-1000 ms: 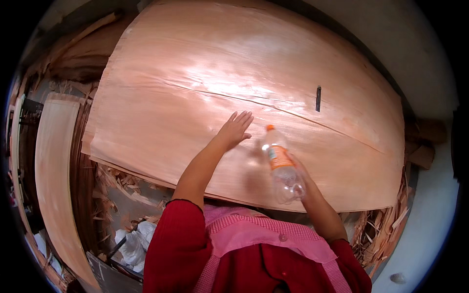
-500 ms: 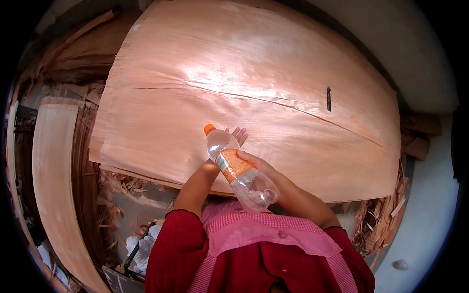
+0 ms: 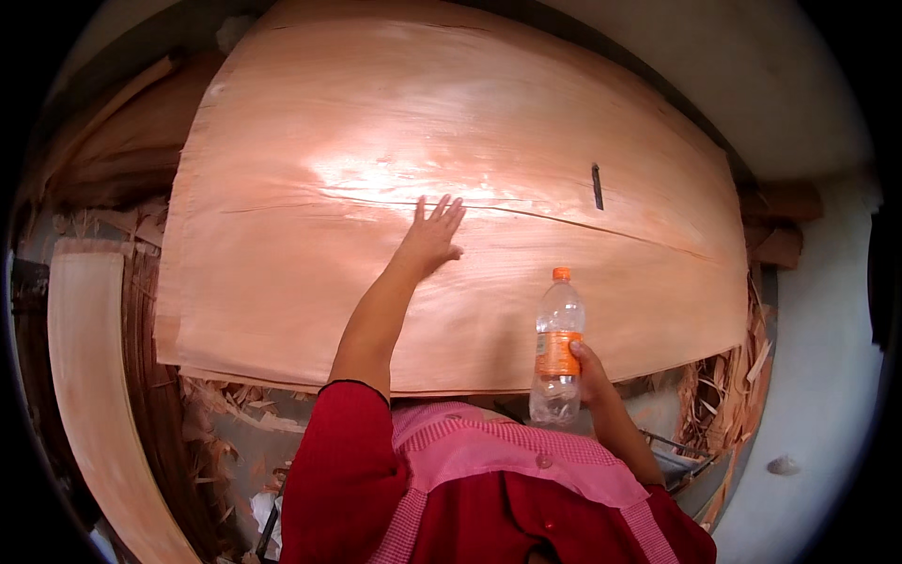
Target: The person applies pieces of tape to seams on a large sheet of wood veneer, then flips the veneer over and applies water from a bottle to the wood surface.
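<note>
Spread in front of me is a wide stack of thin wood veneer sheets [image 3: 310,291], with a long crack running across the top sheet. My left hand [image 3: 434,238] is over the middle of that sheet, palm down with fingers spread, its tips by the crack. In my right hand [image 3: 588,372] is a clear plastic bottle [image 3: 560,352] with an orange cap and orange label, upright above the near edge of the stack. Most of the right fingers are hidden behind the bottle. A short dark strip [image 3: 597,186] lies on the sheet, right of the crack's middle.
A narrow stack of veneer strips [image 3: 94,348] stands at the left, next to darker veneer edges. Torn veneer scraps [image 3: 723,395] lie at the right, and more are on the floor at the left. A pale wall [image 3: 817,376] runs along the right.
My left hand has moved forward from behind the bottle onto the middle of the sheet. My right hand has carried the bottle right and turned it from slanted to upright.
</note>
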The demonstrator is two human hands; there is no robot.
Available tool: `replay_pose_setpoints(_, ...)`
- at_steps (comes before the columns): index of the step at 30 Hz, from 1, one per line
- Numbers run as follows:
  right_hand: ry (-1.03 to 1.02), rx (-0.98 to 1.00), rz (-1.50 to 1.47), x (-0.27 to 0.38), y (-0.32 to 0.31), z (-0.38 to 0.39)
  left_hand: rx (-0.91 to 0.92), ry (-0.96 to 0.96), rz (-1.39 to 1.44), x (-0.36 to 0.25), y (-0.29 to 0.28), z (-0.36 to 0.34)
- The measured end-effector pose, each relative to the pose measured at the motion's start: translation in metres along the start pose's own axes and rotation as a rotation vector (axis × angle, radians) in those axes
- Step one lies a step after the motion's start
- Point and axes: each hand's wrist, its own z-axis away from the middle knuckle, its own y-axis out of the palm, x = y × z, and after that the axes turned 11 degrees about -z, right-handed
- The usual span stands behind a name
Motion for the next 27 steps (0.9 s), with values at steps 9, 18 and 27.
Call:
replay_pose_setpoints(9, -0.32, -0.195, 0.192, -0.031, -0.049, -0.054, 0.254, -0.075, 0.002, -0.005, -0.002, -0.018)
replay_pose_setpoints(18, -0.348, -0.339, -0.124, -0.088, -0.114, -0.096, 0.174, -0.007, -0.019, -0.01, -0.002, -0.018)
replay_pose_setpoints(27, -0.278, -0.277, -0.182, -0.101, -0.128, -0.09, 0.092, 0.107, 0.046, -0.086, 0.045, -0.072)
